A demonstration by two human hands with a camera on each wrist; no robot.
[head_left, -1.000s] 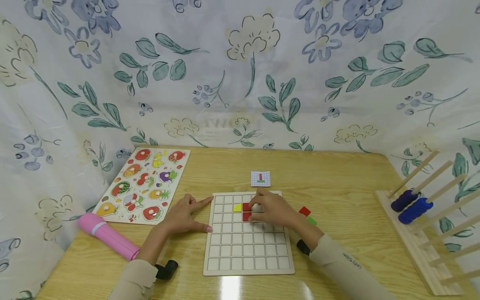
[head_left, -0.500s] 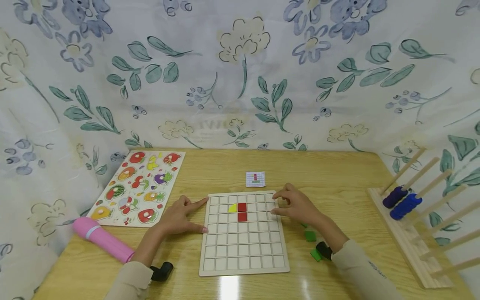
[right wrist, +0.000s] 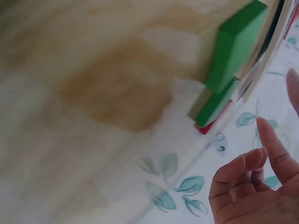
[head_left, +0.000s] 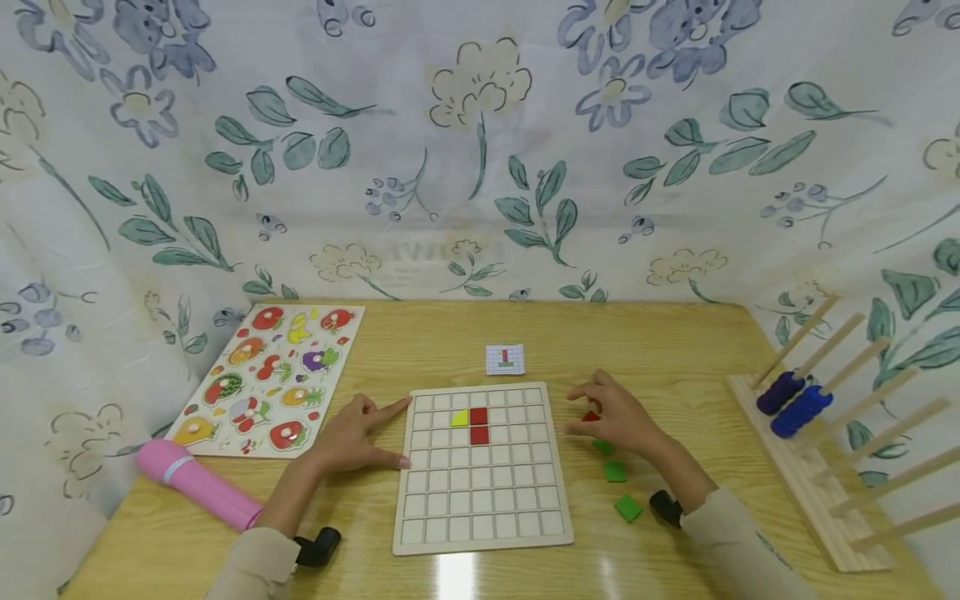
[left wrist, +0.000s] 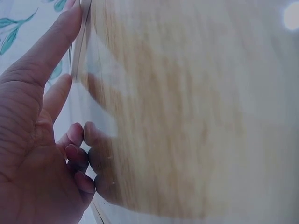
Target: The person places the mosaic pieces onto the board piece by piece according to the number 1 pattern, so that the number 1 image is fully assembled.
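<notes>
A wooden grid board (head_left: 483, 504) lies on the table, with a yellow quarter-round tile (head_left: 460, 418) and two red square tiles (head_left: 478, 435) set in its cells. The thumb and index finger of my left hand (head_left: 348, 437) are spread and touch the board's left edge; the other fingers are loosely curled. To the right of the board, my right hand (head_left: 618, 421) hovers over loose tiles, thumb and index finger apart with nothing between them. Below it lie a red tile (head_left: 590, 417) and several green tiles (head_left: 628, 507), also visible in the right wrist view.
A small pattern card (head_left: 505, 359) lies behind the board. A fruit peg puzzle (head_left: 273, 379) sits at the back left, with a pink cylindrical object (head_left: 202, 486) in front of it. At the right stands a wooden peg rack (head_left: 817, 492) with blue and purple rings (head_left: 801, 410).
My right hand has left the red tiles on the board and moved right, over the loose tiles. My left hand stays at the board's left edge. The head view has shifted slightly.
</notes>
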